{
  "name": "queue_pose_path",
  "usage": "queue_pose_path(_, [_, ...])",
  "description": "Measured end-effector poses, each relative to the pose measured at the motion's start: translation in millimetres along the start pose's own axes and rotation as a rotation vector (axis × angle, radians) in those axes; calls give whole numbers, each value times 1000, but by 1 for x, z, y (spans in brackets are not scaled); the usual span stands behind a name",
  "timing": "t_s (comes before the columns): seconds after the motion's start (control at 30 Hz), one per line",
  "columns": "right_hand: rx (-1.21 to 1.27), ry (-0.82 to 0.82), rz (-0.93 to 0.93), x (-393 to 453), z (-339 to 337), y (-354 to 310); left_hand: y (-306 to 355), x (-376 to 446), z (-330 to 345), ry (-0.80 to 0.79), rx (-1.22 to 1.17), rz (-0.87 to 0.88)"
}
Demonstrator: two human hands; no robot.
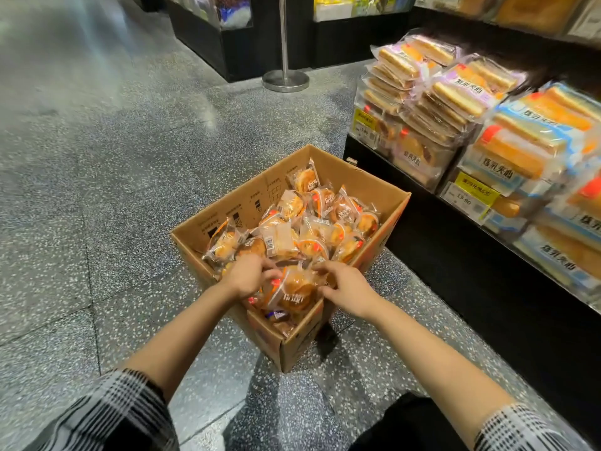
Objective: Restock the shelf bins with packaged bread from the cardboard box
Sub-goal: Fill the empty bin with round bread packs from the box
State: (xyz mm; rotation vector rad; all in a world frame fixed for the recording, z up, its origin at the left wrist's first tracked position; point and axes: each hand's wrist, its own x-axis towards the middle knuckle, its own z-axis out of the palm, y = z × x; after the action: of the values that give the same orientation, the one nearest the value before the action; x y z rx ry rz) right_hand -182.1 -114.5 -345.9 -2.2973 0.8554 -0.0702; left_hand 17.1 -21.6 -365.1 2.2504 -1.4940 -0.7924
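Packaged bread (294, 289), a round bun in a clear wrapper with orange print, sits at the near end of the open cardboard box (286, 348) on the speckled floor, directly between the two hands. The left hand (248, 275) has its fingers curled over the packet's left edge, and the right hand (346, 286) pinches the wrapper at its right side; both forearms reach down into the box from above. Beyond the fingertips the box is heaped with more bun packets (312, 222) of the same kind, lying loose at all angles.

To the right of the right hand, and higher, stand the shelf bins (471, 193), clear-fronted with yellow price labels. They hold stacked sandwich-bread packs (455, 92) in purple wrappers and, nearer, packs in blue and orange wrappers (533, 138). Far ahead of the hands a metal stanchion base (285, 80) rests on the floor.

The step in hand looks like the pick-up: gathering a packet, perhaps several, out of the box. Nothing has been lifted clear yet. The next move probably calls for a firm but gentle hold, since the soft buns could squash and the slick film could slip, then a lift up and rightward to whichever bin carries this product, which is not evident here.
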Motion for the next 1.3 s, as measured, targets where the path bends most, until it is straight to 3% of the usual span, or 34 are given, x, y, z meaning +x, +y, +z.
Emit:
queue_pose_path(0.13, [395,27,134,-4,-14,-5,8,-19,-21,67,-172,102])
queue_pose_path(0.4, [190,-99,-19,-20,-30,-27,36,-30,-38,87,-190,285])
queue_pose_path(0.53, [22,-5,-25,-14,-30,-29,35,-27,-43,62,-399,285])
queue_pose_path(0.63, [100,-55,10,-12,-33,-18,36,-28,-45,88,-591,271])
queue_pose_path(0.77, [414,50,107,-16,-43,-3,27,-7,-38,149,-869,126])
queue_pose_path(0.87, [536,188,218,-21,-60,3,23,25,-20,203,-789,-129])
queue_pose_path(1.0, [695,313,352,-28,-80,15,35,58,9,81,-507,-295])
queue_pose_path(1.1, [753,313,394,-37,-86,27,35,80,29,-10,-566,-406])
queue_pose_path(1.3, [758,288,433,-56,-87,46,43,99,56,205,-603,-540])
